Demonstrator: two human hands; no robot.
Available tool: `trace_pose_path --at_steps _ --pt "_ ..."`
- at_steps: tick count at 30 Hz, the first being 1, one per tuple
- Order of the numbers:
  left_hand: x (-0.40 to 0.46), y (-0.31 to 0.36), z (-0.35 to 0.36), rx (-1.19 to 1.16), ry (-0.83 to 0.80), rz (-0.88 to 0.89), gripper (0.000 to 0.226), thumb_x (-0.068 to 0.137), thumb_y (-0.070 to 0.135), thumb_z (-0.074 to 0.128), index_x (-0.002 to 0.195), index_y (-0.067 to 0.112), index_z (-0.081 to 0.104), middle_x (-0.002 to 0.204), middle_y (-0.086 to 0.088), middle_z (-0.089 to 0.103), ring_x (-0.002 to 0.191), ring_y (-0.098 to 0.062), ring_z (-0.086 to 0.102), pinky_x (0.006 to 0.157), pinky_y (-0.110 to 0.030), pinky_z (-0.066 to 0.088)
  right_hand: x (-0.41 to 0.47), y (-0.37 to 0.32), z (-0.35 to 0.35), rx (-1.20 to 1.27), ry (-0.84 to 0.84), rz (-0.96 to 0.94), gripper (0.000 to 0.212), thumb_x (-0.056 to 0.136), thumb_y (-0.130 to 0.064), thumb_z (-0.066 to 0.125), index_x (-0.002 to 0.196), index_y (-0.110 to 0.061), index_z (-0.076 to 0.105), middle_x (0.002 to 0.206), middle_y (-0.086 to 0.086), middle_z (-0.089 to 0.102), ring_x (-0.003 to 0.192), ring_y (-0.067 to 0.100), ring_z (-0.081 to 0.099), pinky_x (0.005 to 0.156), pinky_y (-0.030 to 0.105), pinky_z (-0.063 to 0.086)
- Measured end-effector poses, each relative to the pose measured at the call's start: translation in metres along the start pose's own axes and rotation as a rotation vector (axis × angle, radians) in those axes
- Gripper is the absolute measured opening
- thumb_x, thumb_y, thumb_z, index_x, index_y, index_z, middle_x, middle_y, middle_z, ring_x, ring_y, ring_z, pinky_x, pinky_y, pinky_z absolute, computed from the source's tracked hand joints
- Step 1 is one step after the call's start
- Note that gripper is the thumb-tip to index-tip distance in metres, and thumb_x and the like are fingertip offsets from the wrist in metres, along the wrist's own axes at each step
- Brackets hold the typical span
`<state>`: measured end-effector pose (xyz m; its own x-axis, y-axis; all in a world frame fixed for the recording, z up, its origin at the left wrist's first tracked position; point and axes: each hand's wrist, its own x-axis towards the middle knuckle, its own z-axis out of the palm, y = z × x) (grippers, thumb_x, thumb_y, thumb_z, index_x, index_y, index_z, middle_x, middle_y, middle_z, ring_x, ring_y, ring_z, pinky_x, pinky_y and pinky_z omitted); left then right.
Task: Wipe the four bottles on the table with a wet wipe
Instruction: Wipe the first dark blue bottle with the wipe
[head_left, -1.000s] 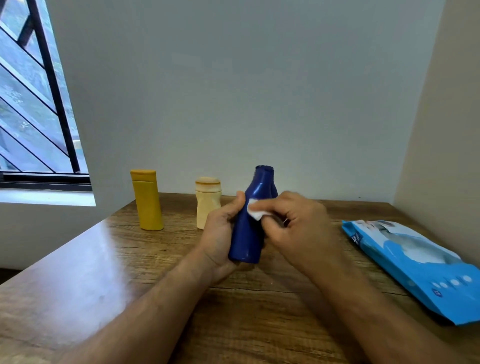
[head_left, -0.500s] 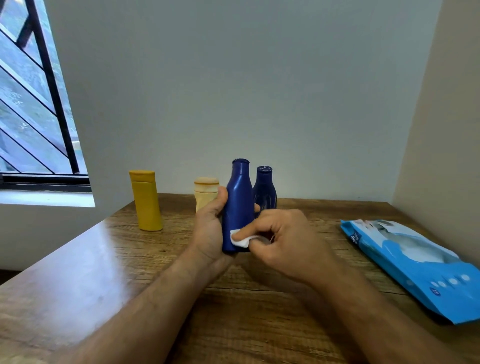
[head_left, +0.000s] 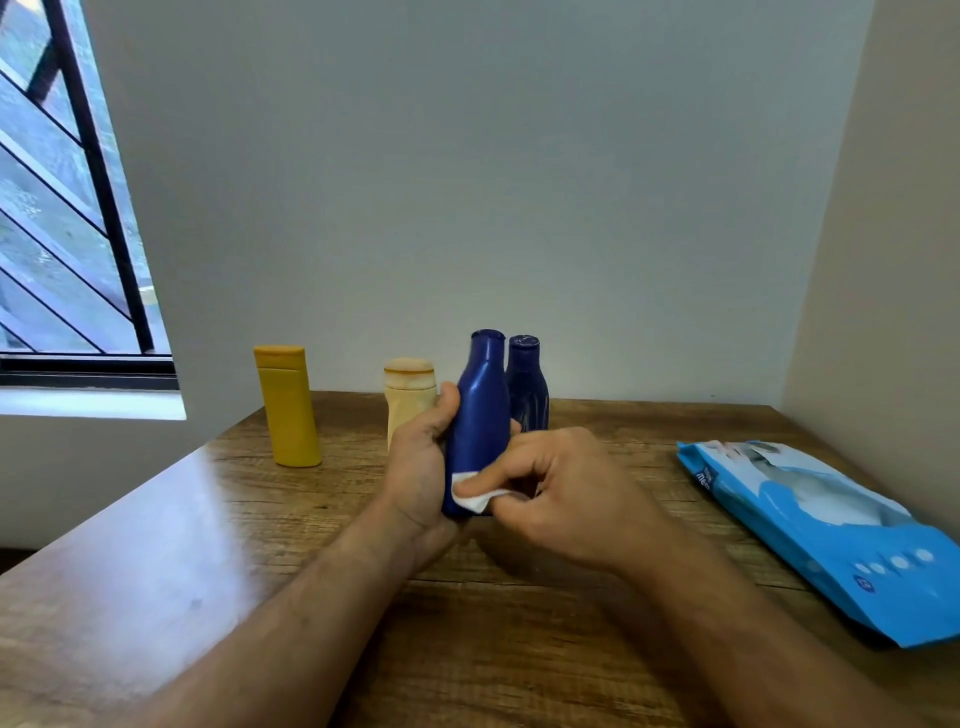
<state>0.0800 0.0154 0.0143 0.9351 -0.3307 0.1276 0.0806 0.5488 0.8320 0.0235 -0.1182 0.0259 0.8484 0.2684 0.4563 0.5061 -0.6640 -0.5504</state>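
Wooden table (head_left: 156, 597) in the foreground carries both forearms, which reach forward to the work at centre. Left hand (head_left: 421, 467) grips a tall blue plastic bottle (head_left: 480, 415) around its body, thumb up the near side, holding it upright with its base at or just above the tabletop; contact cannot be confirmed. Right hand (head_left: 561, 493) pinches a small folded white wet wipe (head_left: 470, 496) between thumb and fingers and presses it against the lower front of that bottle, close to the base. To the right, a blue soft wipes pack (head_left: 831, 530) lies flat, well apart from the hands.

Further back, a darker blue bottle (head_left: 527, 389) stands just behind the held one, a cream squat bottle (head_left: 408, 400) stands beside the left hand, and a yellow flat-topped bottle (head_left: 288, 405) stands near the window side.

Assessment: wiping of one bottle is in hand. Whether any of the three standing bottles is already wiped cannot be told; none shows visible wetness.
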Motion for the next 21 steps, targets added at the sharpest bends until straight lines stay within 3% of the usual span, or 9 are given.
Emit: trace_pose_path --at_steps 4,7,10,12,15,19,21 --pt "0.0 0.001 0.0 0.01 -0.011 0.013 0.052 0.087 0.048 0.055 0.114 0.006 0.069 0.096 -0.018 0.071 0.082 -0.028 0.069 0.077 -0.041 0.058 0.0 -0.001 -0.001 -0.021 0.04 -0.014 0.022 0.086 -0.02 0.07 0.102 -0.033 0.076 0.096 -0.018 0.069 0.089 -0.004 0.063 0.081 0.014 0.052" --pt "-0.003 -0.001 0.002 0.074 -0.09 -0.029 0.045 0.09 0.048 0.053 0.103 0.014 0.078 0.095 -0.012 0.073 0.083 -0.025 0.066 0.084 -0.041 0.05 0.001 0.0 -0.004 -0.02 0.326 -0.019 0.018 0.088 -0.027 0.068 0.105 -0.032 0.074 0.087 -0.017 0.063 0.082 -0.004 0.059 0.068 0.006 0.046" --pt "-0.004 -0.005 0.002 0.117 -0.136 -0.064 0.044 0.097 0.045 0.048 0.079 0.022 0.081 0.082 -0.008 0.073 0.07 -0.021 0.064 0.069 -0.037 0.047 0.003 0.001 -0.01 -0.011 0.605 -0.023 0.021 0.091 -0.025 0.065 0.111 -0.029 0.072 0.084 -0.01 0.062 0.081 0.002 0.058 0.066 0.005 0.045" --pt "-0.005 -0.006 0.003 0.125 -0.152 -0.088 0.046 0.097 0.045 0.049 0.078 0.019 0.081 0.08 -0.009 0.073 0.065 -0.021 0.066 0.065 -0.036 0.048 0.004 0.002 -0.012 -0.008 0.678 -0.026 0.024 0.093 -0.022 0.063 0.114 -0.028 0.07 0.084 -0.008 0.061 0.082 0.003 0.057 0.066 0.005 0.046" --pt "-0.005 -0.005 0.003 0.121 -0.148 -0.086 0.046 0.097 0.046 0.047 0.079 0.021 0.082 0.079 -0.008 0.073 0.065 -0.019 0.065 0.064 -0.035 0.049 0.003 0.004 -0.012 0.014 0.594 -0.03 0.023 0.088 -0.016 0.069 0.107 -0.029 0.073 0.086 -0.009 0.063 0.08 0.005 0.059 0.064 0.008 0.047" --pt "-0.004 -0.001 0.001 0.013 -0.086 -0.055 0.046 0.092 0.048 0.052 0.098 0.012 0.081 0.099 -0.014 0.074 0.086 -0.026 0.068 0.087 -0.042 0.051 0.0 0.003 -0.011 0.03 0.224 -0.023 0.019 0.083 -0.018 0.073 0.097 -0.03 0.077 0.088 -0.015 0.067 0.082 0.001 0.063 0.067 0.012 0.05" --pt "-0.002 0.001 0.0 -0.008 -0.027 -0.02 0.048 0.095 0.047 0.05 0.104 0.008 0.076 0.099 -0.017 0.074 0.085 -0.028 0.07 0.085 -0.044 0.053 -0.001 0.002 -0.008 0.017 0.063 -0.013 0.021 0.081 -0.014 0.073 0.093 -0.031 0.079 0.086 -0.018 0.069 0.083 -0.002 0.063 0.068 0.01 0.048"
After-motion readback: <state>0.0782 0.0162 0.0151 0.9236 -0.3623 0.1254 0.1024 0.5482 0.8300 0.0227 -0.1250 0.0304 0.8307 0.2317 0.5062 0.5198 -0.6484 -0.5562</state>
